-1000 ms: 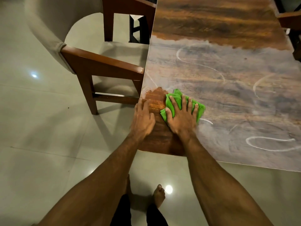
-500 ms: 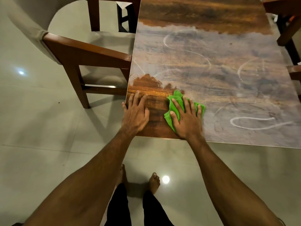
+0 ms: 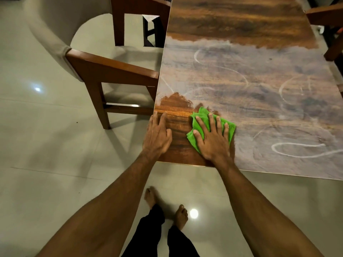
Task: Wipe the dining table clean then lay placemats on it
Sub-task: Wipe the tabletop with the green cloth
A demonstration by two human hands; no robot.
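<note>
The wooden dining table (image 3: 241,19) fills the upper right of the head view. A pale grey film with white swirl marks (image 3: 250,86) covers its middle and near part. The near left corner and the far end show bare dark wood. A bright green cloth (image 3: 199,115) lies at the edge of the bare corner patch. My right hand (image 3: 213,140) presses flat on the cloth with fingers spread. My left hand (image 3: 157,136) rests flat on the table's near left corner, holding nothing.
A wooden armchair (image 3: 111,71) with a pale cushion stands against the table's left side. Part of another wooden chair (image 3: 326,15) shows at the top right. My bare feet (image 3: 167,206) stand on the glossy tiled floor (image 3: 46,145) before the table's near edge.
My right hand has slid the green cloth a little to the right, widening the bare wood patch at the corner. My left hand stays on the corner.
</note>
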